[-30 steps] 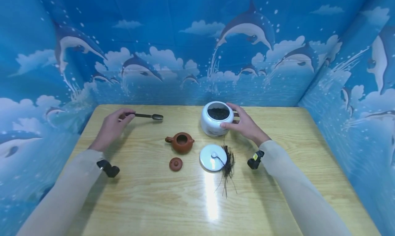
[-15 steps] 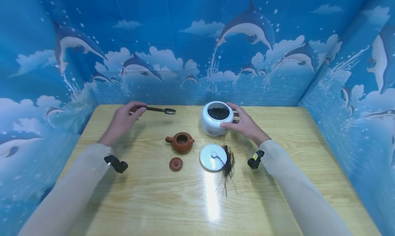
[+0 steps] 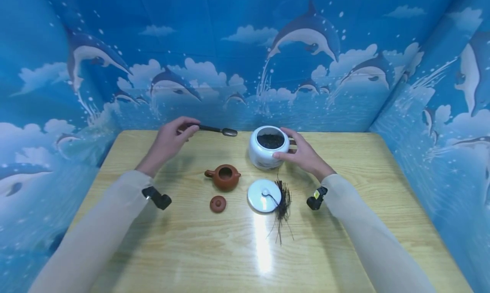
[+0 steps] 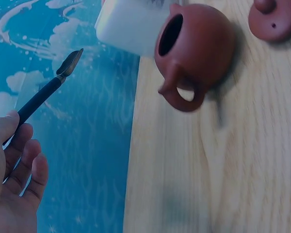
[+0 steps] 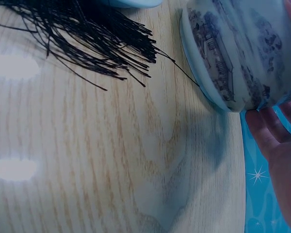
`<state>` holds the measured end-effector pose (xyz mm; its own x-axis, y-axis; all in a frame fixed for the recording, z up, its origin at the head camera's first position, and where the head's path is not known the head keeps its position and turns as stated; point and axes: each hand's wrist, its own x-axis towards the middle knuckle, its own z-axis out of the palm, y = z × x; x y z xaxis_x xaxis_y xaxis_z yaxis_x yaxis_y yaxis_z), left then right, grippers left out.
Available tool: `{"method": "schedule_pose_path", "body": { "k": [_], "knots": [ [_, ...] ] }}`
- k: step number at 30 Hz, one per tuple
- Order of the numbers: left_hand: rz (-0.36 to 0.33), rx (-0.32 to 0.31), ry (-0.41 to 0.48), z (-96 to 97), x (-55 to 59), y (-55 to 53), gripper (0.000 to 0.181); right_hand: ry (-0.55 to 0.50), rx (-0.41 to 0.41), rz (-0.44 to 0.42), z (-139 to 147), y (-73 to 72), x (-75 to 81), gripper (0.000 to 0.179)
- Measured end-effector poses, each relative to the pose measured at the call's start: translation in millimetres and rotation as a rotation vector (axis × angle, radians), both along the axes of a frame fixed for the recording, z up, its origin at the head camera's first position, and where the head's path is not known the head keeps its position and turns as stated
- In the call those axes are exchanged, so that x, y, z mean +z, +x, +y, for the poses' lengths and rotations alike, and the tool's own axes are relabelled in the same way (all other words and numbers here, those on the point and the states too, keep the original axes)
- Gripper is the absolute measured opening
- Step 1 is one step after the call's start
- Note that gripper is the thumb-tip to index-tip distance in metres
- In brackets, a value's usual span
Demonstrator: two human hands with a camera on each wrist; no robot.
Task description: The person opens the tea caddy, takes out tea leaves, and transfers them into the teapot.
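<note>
- Closest on the surface point(image 3: 191, 246), the brown lid point(image 3: 218, 204) and white lid point(image 3: 261, 198) lie off, so uncovering looks done.
- Behind, the teapot point(image 3: 226, 180) stands open, contents hard to tell.
- The right hand's point(image 3: 304, 155) fingers grip the jar point(image 3: 263, 157) of dark leaves point(image 3: 270, 141).
- Farthest, the left hand point(image 3: 168, 140) pinches the spoon point(image 3: 219, 129) outside the jar; scooping seems undone.

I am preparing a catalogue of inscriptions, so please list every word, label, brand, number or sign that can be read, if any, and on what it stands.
No text can be read.
White jar: a painted scene, no lettering discernible.
Right-wrist camera: a yellow mark, too small to read.
</note>
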<state>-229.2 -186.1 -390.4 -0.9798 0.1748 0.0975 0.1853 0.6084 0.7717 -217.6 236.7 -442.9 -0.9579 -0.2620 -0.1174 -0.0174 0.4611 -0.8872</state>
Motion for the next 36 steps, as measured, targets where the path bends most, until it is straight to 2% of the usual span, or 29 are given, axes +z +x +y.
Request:
{"method": "schedule_pose_path", "body": {
  "k": [6,13,21,28,36],
  "knots": [
    [0.008,-0.032,0.014,14.1,8.0,-3.0,0.041,-0.005,0.005,-0.001,-0.5,0.6,0.7,0.108],
    [0.059,-0.069,0.014,34.3,18.2,-6.9,0.038,-0.004,0.006,-0.01,-0.1,0.6,0.9,0.107],
    [0.11,-0.124,0.015,57.5,22.2,-8.1,0.033,0.007,0.005,-0.012,0.1,1.1,1.1,0.107],
    [0.155,-0.204,-0.036,79.1,23.6,-11.2,0.032,-0.001,-0.003,-0.01,-0.3,1.0,1.9,0.108],
    [0.233,-0.303,-0.172,100.5,22.9,-13.9,0.029,-0.024,0.009,-0.022,0.4,2.3,2.9,0.105]
  ]
}}
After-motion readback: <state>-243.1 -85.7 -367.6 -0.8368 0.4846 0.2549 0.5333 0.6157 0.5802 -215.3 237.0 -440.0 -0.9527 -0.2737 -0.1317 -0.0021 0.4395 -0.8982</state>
